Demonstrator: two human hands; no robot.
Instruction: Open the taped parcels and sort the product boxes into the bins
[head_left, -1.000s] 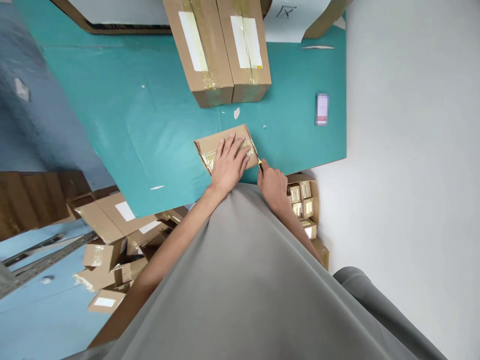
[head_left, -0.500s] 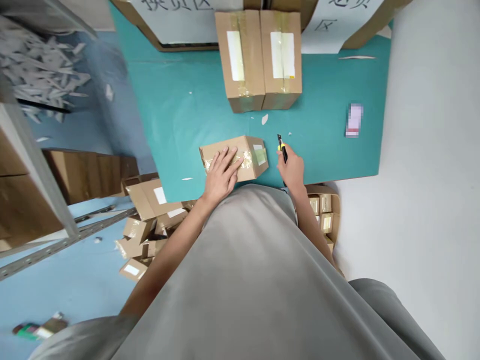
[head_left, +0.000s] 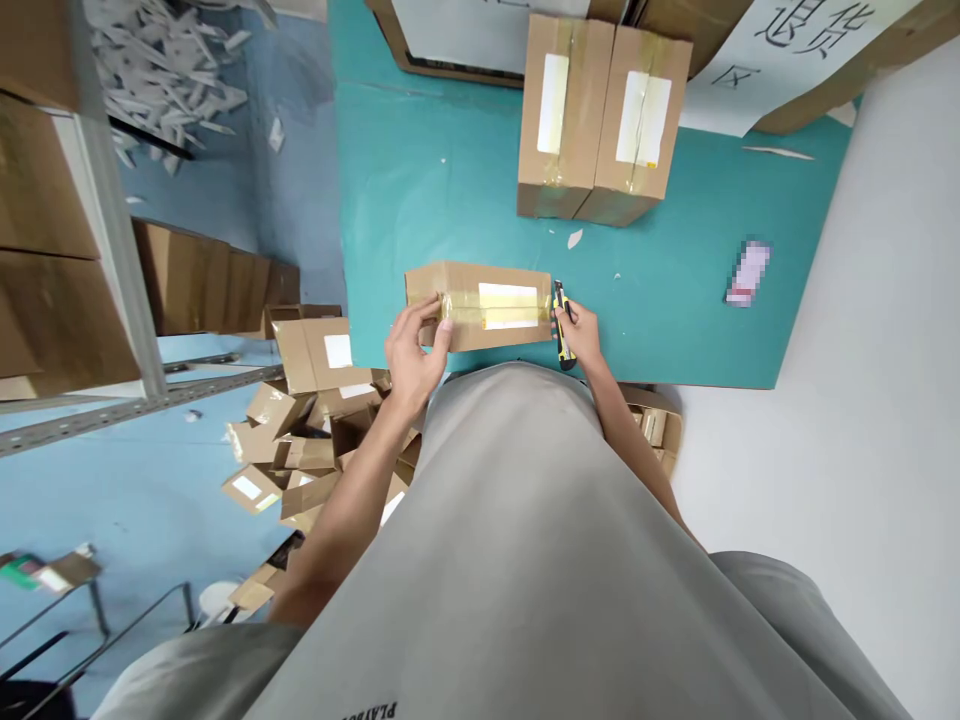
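A taped cardboard box [head_left: 465, 325] lies near the front edge of the green table, its white label [head_left: 510, 305] facing up under clear tape. My left hand [head_left: 416, 350] grips the box's left end, thumb on the near side and fingers towards the top. At the right end, my right hand [head_left: 579, 330] is closed around a black and yellow utility knife [head_left: 564, 345]. The knife points away from me, close beside the box's end; whether it touches the cardboard I cannot tell.
Two taped boxes [head_left: 566, 110] stand side by side at the back of the green table [head_left: 420, 190]. A blurred pinkish item [head_left: 748, 272] lies at right. Opened cartons [head_left: 307, 355] are heaped on the floor at left, by a metal shelf [head_left: 124, 240]. A carton [head_left: 675, 425] stands below the right edge.
The box has been turned over, so its labelled face is now on top. My left hand moved from its top to its left end. The knife came against or near the right end; the view shifted.
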